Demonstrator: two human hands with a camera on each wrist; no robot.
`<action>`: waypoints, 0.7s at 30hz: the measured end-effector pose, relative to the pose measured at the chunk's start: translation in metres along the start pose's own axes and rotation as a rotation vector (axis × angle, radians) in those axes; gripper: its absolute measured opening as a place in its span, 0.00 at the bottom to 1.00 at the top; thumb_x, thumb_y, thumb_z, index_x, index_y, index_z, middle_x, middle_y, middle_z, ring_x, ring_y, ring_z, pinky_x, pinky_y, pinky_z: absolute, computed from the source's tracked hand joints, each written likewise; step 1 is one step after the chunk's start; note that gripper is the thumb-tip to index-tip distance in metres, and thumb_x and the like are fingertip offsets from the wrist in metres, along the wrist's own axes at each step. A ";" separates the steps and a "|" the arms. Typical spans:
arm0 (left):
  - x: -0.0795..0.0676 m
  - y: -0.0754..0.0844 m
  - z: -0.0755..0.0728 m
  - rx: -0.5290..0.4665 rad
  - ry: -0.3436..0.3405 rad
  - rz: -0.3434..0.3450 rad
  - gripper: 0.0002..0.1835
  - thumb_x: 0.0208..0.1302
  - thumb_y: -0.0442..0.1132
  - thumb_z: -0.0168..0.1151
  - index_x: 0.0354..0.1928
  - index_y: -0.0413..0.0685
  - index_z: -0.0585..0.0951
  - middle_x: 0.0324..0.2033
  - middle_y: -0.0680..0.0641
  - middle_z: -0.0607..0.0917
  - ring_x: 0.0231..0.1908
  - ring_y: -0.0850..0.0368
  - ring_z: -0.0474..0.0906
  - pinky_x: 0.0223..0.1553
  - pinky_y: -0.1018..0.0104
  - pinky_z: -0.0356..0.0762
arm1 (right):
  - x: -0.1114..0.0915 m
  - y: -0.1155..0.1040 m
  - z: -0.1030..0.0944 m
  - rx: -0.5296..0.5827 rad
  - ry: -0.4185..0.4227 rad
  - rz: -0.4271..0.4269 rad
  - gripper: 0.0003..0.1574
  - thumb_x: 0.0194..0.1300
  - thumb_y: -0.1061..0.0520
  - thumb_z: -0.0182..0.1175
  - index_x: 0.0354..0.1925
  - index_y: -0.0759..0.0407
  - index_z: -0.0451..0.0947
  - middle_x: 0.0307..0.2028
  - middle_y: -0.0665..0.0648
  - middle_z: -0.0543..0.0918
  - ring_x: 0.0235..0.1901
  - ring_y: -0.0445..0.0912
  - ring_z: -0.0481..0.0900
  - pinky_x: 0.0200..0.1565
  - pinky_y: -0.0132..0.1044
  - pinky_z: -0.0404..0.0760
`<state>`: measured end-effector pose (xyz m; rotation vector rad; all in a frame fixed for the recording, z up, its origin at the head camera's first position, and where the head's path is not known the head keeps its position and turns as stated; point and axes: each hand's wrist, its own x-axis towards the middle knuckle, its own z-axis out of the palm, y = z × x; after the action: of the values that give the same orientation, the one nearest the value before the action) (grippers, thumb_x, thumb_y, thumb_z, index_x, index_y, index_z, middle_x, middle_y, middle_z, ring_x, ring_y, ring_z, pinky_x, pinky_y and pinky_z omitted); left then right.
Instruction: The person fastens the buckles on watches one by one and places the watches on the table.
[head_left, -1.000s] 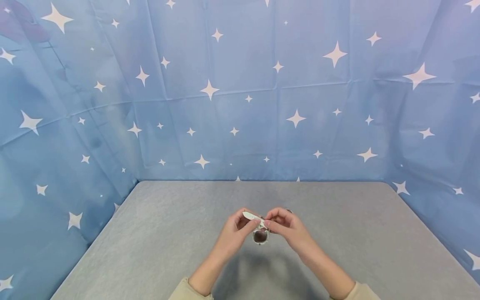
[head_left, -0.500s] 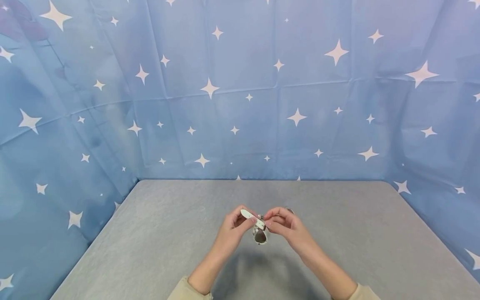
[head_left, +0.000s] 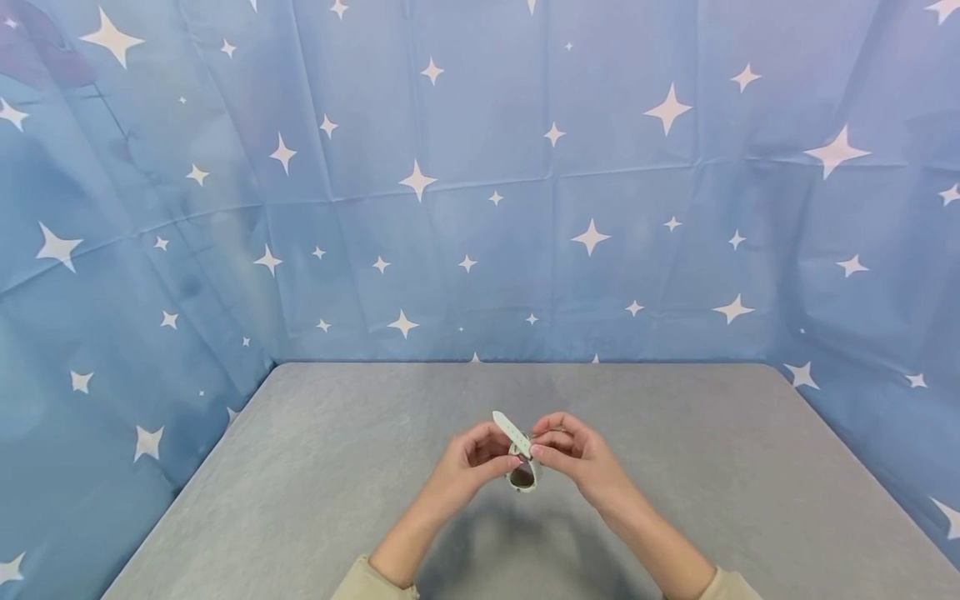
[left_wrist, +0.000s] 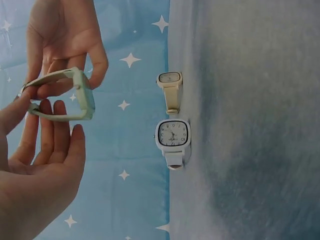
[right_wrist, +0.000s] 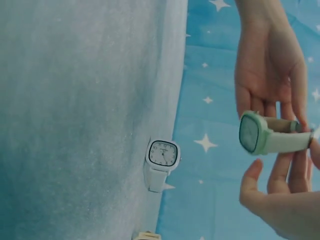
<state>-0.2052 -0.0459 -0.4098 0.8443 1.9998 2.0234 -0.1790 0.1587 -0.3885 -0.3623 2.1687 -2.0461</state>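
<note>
A pale green wristwatch [right_wrist: 260, 135] is held up between both hands, its band bent into a loop. In the head view the free end of its strap [head_left: 512, 433] sticks up between the hands, the dark case below it. The left hand [head_left: 467, 461] holds the watch, thumb near the case in the head view and fingers under the band in the left wrist view. With thumb and fingertips the right hand [head_left: 577, 450] pinches the strap where its two ends meet. The buckle is mostly hidden by the fingers.
On the grey table [head_left: 337, 467] lie a white wristwatch [left_wrist: 173, 135] and a smaller cream wristwatch [left_wrist: 170, 85]; in the head view the right hand largely covers them. A blue star-patterned cloth [head_left: 450, 217] hangs behind the table and along its sides.
The strap's free end has swung from pointing left to a steeper, more upright angle. The left thumb has slid down off it toward the case. The right hand has barely moved.
</note>
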 end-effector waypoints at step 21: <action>0.002 -0.003 0.007 0.015 0.063 -0.046 0.14 0.65 0.33 0.65 0.49 0.31 0.81 0.43 0.26 0.83 0.33 0.65 0.82 0.39 0.70 0.83 | 0.004 -0.001 0.006 -0.255 0.215 -0.438 0.11 0.65 0.64 0.65 0.46 0.59 0.83 0.42 0.57 0.87 0.43 0.37 0.85 0.45 0.30 0.84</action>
<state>-0.2042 -0.0389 -0.4128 0.7390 2.0502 2.0372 -0.1809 0.1516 -0.3879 -0.7372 2.6918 -2.0922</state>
